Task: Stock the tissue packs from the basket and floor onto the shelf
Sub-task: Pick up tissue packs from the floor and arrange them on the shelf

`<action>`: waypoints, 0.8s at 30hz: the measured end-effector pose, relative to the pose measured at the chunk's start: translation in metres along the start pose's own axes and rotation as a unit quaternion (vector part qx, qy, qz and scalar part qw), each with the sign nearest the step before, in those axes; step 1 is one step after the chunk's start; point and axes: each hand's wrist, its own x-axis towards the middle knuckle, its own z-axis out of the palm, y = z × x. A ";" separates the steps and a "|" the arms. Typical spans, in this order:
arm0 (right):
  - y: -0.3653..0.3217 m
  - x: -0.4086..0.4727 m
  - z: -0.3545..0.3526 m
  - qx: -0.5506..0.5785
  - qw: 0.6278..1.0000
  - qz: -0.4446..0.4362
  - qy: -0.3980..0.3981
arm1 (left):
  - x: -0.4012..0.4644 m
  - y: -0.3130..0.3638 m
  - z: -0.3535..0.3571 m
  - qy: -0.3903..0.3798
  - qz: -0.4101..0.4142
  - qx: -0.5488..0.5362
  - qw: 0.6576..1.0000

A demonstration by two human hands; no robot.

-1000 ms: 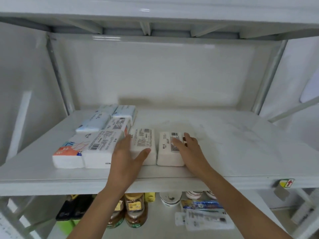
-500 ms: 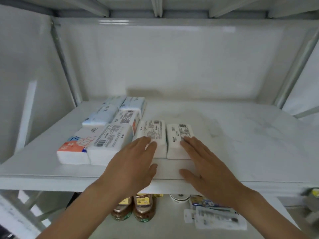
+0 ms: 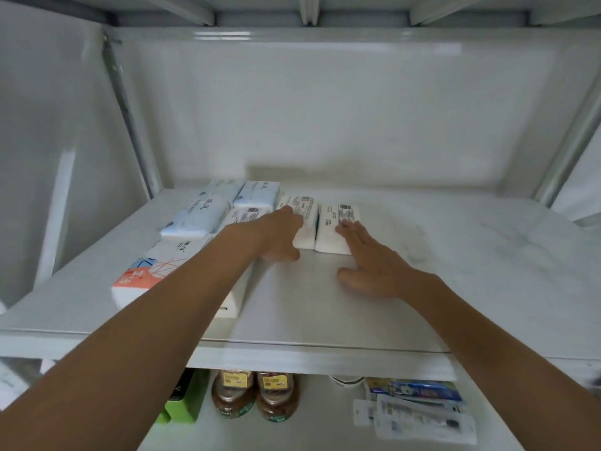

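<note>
Two white tissue packs lie side by side, deep on the white shelf [image 3: 325, 320]. My left hand [image 3: 279, 236] rests flat against the near end of the left white pack [image 3: 304, 211], fingers spread. My right hand [image 3: 367, 258] lies flat with its fingertips on the right white pack [image 3: 338, 229]. To the left sit light-blue packs [image 3: 198, 216] at the back and an orange-and-white pack [image 3: 146, 275] at the front. My left forearm hides part of another white pack.
The shelf's right half is bare marble-patterned board [image 3: 487, 271]. A metal upright [image 3: 130, 118] stands at the back left. On the lower shelf are two brown jars [image 3: 253, 395], a green box [image 3: 185, 405] and flat blister packs [image 3: 419, 415].
Both hands have slid the two white packs from the front edge toward the back of the shelf. My arms are stretched out further. The camera has moved closer and lower.
</note>
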 end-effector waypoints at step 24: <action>0.013 0.038 -0.009 0.054 0.996 0.002 0.074 | 0.028 -0.018 0.004 0.023 -0.016 -0.048 0.998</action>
